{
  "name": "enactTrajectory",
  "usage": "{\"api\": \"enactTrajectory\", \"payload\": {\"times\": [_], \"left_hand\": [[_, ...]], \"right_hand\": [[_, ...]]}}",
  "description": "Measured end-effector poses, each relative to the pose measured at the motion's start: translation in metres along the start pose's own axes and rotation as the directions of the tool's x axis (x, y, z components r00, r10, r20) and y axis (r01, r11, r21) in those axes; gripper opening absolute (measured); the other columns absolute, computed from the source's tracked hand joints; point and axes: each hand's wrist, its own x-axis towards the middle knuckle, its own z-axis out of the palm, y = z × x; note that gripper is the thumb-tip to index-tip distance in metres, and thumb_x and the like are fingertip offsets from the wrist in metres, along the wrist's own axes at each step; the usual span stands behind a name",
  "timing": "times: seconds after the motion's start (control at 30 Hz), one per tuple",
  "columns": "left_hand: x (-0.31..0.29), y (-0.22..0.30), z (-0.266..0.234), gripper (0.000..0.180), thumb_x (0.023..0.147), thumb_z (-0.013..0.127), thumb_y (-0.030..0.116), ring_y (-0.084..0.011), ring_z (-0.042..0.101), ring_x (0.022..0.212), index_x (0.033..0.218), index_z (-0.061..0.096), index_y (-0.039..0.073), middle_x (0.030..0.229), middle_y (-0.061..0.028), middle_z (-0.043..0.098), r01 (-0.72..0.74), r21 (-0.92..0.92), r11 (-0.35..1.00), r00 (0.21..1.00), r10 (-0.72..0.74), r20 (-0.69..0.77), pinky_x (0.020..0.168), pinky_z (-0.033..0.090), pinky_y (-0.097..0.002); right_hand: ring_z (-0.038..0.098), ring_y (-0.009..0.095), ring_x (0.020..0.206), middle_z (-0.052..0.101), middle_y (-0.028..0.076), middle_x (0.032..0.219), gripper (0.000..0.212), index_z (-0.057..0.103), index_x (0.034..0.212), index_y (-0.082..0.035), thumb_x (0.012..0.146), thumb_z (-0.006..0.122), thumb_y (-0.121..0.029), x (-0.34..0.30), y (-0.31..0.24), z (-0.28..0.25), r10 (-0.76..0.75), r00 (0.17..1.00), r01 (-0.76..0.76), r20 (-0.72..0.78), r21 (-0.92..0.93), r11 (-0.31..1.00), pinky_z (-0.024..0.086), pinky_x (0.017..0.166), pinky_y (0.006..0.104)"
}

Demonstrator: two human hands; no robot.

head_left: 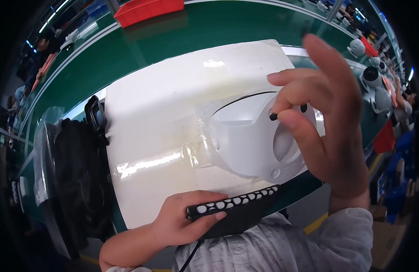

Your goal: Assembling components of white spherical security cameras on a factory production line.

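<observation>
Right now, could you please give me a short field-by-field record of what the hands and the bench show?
left hand: grips a black strip dotted with white pads, at the near edge of the mat
right hand: raised over the housing, pinching a small black plug between thumb and finger
housing: white, rounded, partly in clear film, lying on the mat
mat: white sheet on a green belt
left of mat: black parts in a clear bag
far edge: red bin
right: more white housings along the belt

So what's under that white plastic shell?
The shell rests on a white mat over the green bench. The right hand, pinching a small black plug, covers its right side.
</observation>
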Motion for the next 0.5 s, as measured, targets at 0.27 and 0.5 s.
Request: {"api": "enactTrajectory", "payload": {"times": [0.27, 0.5], "left_hand": [[-0.001, 0.0, 0.0, 0.028, 0.072, 0.063, 0.004, -0.0165, 0.06, 0.075, 0.099, 0.057, 0.0, 0.087, -0.0125, 0.062, 0.033, 0.006, 0.999, 0.999, -0.033, 0.004, 0.067, 0.046, -0.0229], [0.0, 0.002, 0.003, 0.027, 0.073, 0.062, 0.004, -0.0143, 0.059, 0.077, 0.099, 0.057, -0.001, 0.09, -0.012, 0.061, 0.002, 0.008, 1.0, 1.0, -0.002, 0.021, 0.068, 0.045, -0.0226]], "right_hand": [[0.054, 0.024, 0.1, 0.062, 0.006, 0.09, 0.049, 0.028, 0.124, -0.008, 0.083, 0.052, -0.019, -0.005, -0.036, -0.012, 0.267, 0.952, -0.177, 0.15, -0.442, 0.88, 0.01, 0.101, 0.0504], [0.027, 0.038, 0.12, 0.041, 0.012, 0.112, 0.017, 0.048, 0.08, -0.01, 0.077, 0.061, -0.022, -0.053, -0.014, -0.004, 0.168, 0.985, -0.167, -0.029, 0.054, 0.985, 0.013, 0.1, 0.0528]]}}
